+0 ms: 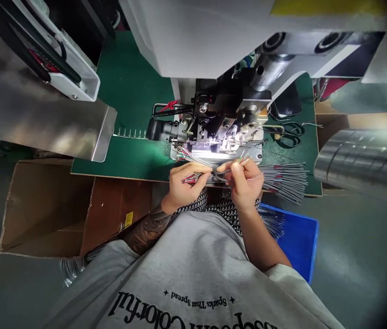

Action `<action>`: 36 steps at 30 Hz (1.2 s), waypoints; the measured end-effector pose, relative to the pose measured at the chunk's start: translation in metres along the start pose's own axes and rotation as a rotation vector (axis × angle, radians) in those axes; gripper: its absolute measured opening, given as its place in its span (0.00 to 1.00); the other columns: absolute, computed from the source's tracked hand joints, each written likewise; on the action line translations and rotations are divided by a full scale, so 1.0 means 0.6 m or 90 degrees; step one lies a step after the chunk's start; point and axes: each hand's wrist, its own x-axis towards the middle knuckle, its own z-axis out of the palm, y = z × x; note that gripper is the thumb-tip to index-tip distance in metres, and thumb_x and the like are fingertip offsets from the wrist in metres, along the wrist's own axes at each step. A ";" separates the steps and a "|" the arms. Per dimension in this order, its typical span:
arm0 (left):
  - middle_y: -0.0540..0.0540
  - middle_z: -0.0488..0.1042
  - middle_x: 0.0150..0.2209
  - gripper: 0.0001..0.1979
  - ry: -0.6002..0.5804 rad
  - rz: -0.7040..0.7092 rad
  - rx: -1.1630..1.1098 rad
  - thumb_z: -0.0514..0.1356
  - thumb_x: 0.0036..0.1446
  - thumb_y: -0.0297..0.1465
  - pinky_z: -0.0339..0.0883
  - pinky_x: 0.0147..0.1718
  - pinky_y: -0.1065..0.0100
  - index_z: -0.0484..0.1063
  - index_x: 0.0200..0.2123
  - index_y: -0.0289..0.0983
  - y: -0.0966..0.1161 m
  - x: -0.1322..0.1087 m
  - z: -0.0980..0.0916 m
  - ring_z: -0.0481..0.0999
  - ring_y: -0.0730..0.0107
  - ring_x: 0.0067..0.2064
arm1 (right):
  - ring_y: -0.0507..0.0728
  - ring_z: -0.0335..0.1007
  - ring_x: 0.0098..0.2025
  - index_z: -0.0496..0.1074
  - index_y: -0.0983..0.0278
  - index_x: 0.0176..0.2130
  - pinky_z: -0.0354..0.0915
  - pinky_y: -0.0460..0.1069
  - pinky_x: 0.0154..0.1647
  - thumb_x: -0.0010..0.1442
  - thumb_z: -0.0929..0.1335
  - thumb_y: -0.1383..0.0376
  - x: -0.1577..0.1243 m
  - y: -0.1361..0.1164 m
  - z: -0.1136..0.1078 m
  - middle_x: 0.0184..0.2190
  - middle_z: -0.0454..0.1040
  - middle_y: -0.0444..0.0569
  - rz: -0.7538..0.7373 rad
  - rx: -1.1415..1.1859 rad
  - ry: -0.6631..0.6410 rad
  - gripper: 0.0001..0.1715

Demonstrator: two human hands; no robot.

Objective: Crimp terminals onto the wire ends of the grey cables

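Close to the lit work point of a crimping machine (227,132), both my hands are at a bundle of grey cables (284,180). My left hand (188,183) is closed on grey cables, whose red, green and white wire ends stick out beside it. My right hand (243,180) pinches a grey cable, with thin coloured wires showing at its fingertips. The rest of the bundle lies to the right of my right hand, its ends fanned out at the table's front edge. My fingers hide part of the cables between them.
The green table (132,91) runs under the machine. A strip of terminals (130,133) enters from the left, beside a metal guard (101,132). Below are a cardboard box (46,205) at left and a blue bin (303,242) at right. A metal cylinder (364,160) juts in from the right.
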 end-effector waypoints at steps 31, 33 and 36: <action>0.43 0.78 0.36 0.17 0.017 -0.016 -0.120 0.71 0.62 0.44 0.82 0.34 0.63 0.78 0.40 0.36 -0.126 0.017 0.034 0.82 0.67 0.38 | 0.52 0.68 0.29 0.70 0.64 0.31 0.70 0.52 0.35 0.54 0.79 0.45 0.071 0.079 -0.011 0.24 0.68 0.43 -0.161 -0.190 -0.068 0.29; 0.44 0.78 0.35 0.13 0.030 0.000 -0.108 0.70 0.63 0.41 0.82 0.33 0.63 0.78 0.40 0.36 -0.125 0.016 0.036 0.83 0.67 0.38 | 0.52 0.67 0.27 0.71 0.63 0.31 0.70 0.52 0.34 0.53 0.80 0.44 0.069 0.079 -0.010 0.24 0.70 0.44 -0.158 -0.180 -0.061 0.29; 0.44 0.78 0.35 0.10 0.032 0.004 -0.108 0.69 0.64 0.36 0.82 0.33 0.65 0.77 0.39 0.35 -0.118 0.014 0.034 0.83 0.68 0.38 | 0.52 0.67 0.27 0.71 0.63 0.30 0.69 0.52 0.32 0.54 0.79 0.44 0.064 0.076 -0.008 0.25 0.72 0.47 -0.160 -0.168 -0.054 0.28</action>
